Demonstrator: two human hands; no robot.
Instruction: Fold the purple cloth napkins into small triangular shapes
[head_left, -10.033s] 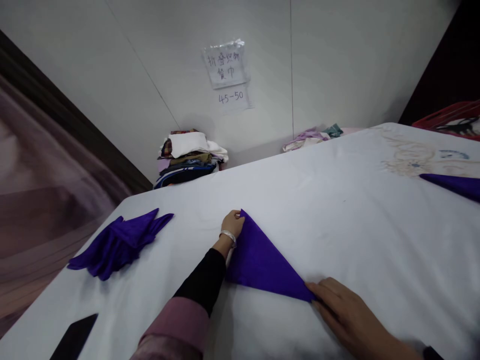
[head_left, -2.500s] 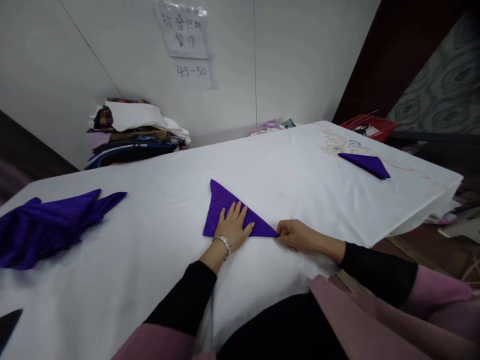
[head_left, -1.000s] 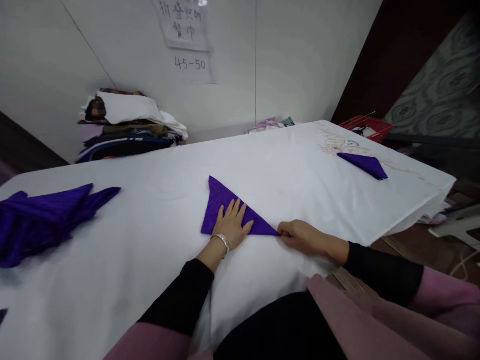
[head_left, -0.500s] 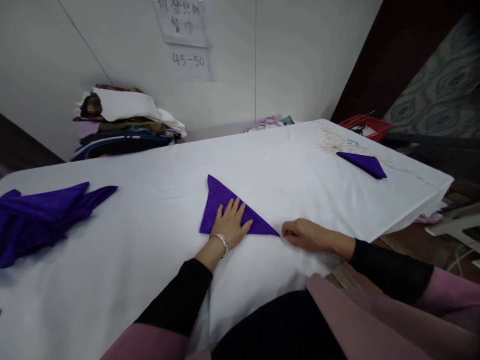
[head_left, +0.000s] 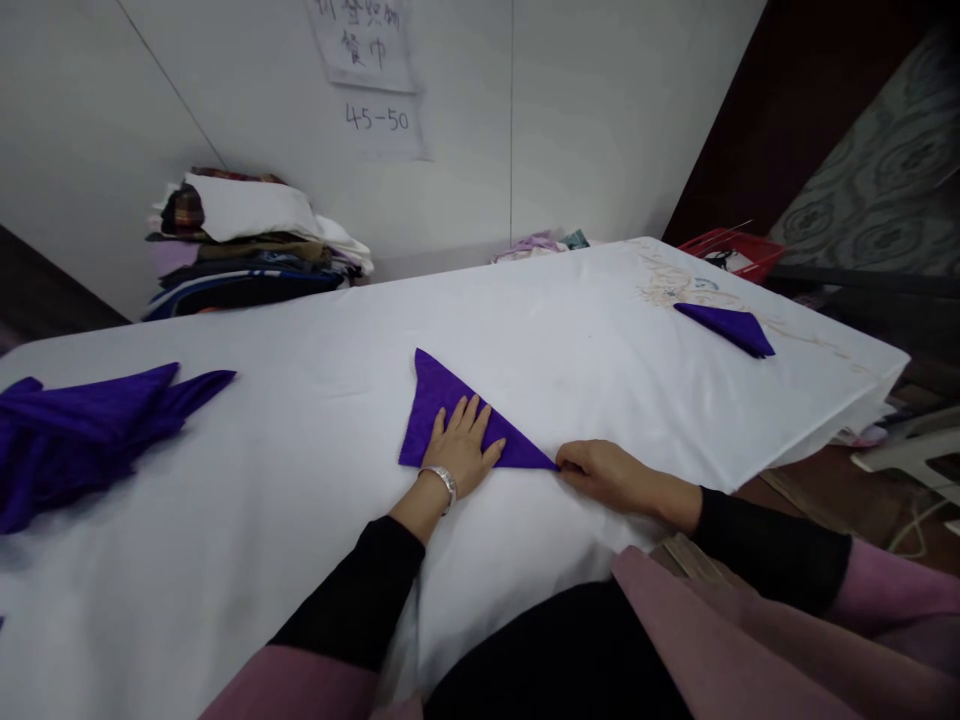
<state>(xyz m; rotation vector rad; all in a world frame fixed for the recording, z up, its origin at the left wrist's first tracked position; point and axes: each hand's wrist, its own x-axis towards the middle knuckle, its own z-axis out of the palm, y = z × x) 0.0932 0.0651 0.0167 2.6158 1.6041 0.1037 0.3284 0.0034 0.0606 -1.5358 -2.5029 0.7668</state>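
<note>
A purple cloth napkin (head_left: 439, 400), folded into a long triangle, lies flat on the white tablecloth (head_left: 315, 560) in front of me. My left hand (head_left: 463, 450) rests on its middle, palm down with the fingers spread. At the napkin's narrow right tip, my right hand (head_left: 596, 472) is closed in a pinch on the point. A second purple napkin (head_left: 726, 328), folded to a slim pointed shape, lies farther off to the right. On the left sits a loose heap of purple napkins (head_left: 90, 425), partly cut off by the picture's edge.
Behind the table's far edge, a stack of folded clothes (head_left: 251, 240) stands against the wall at left. A red basket (head_left: 739, 255) is beyond the right corner. Handwritten paper signs (head_left: 375, 120) hang on the wall. A white stool (head_left: 915, 455) stands at the right.
My right hand has moved slightly left onto the napkin's narrow tip and now pinches it. My left hand stays where it was on the cloth.
</note>
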